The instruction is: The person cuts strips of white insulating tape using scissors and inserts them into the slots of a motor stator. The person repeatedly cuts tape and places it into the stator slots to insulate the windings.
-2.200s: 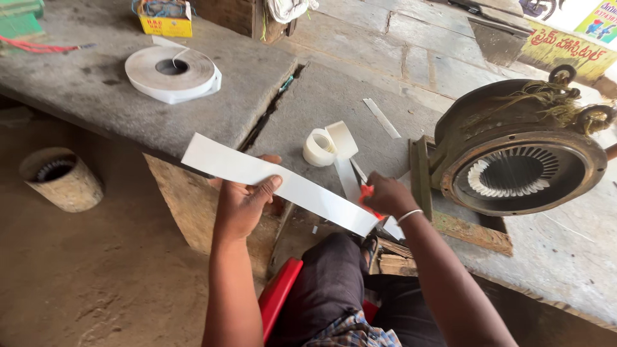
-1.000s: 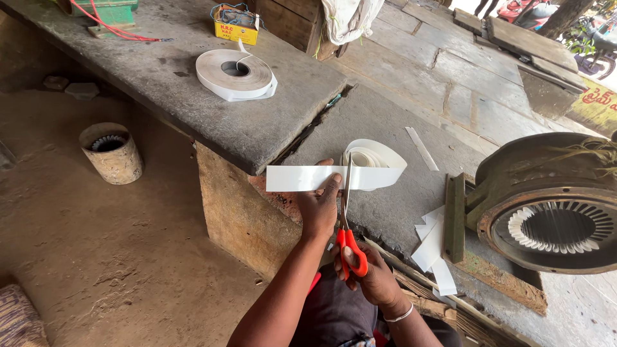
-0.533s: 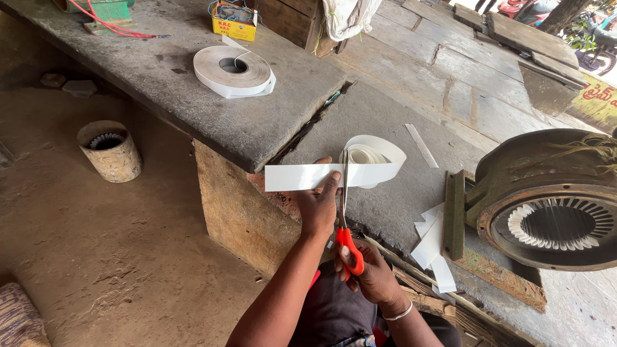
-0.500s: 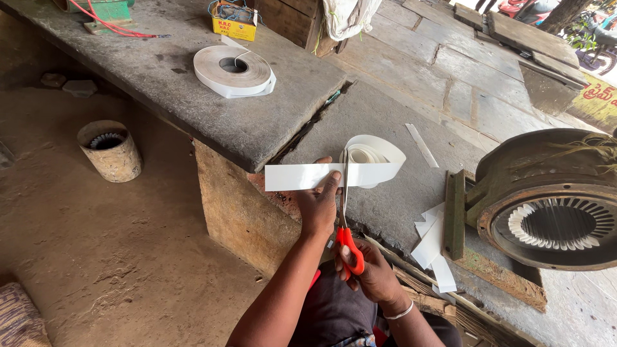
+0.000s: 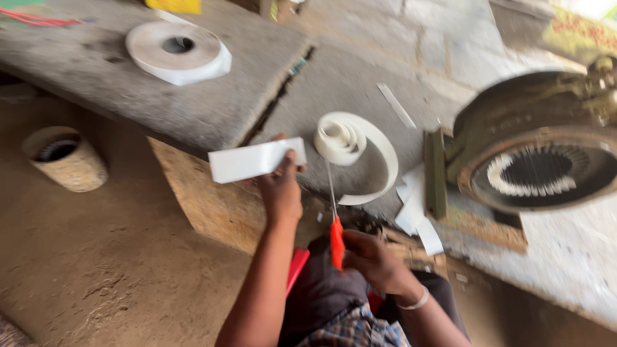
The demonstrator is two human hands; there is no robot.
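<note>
Paper strip [image 5: 256,160], white, flat and stiff, sits pinched in the left hand [image 5: 281,191] at the rough concrete counter [image 5: 212,115] edge. Right hand [image 5: 371,258] stays closed around orange-handled scissors [image 5: 335,225], blades up beside the strip's right end.

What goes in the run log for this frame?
left hand: holds white strip | right hand: holds scissors | roll: on bench

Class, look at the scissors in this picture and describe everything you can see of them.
The scissors have bright orange-red handles and thin, pale metal blades. They stand nearly upright, blades pointing away from the person toward the coiled white strip. The right hand grips the handles. Motion blur hides whether the blades are open.
</note>
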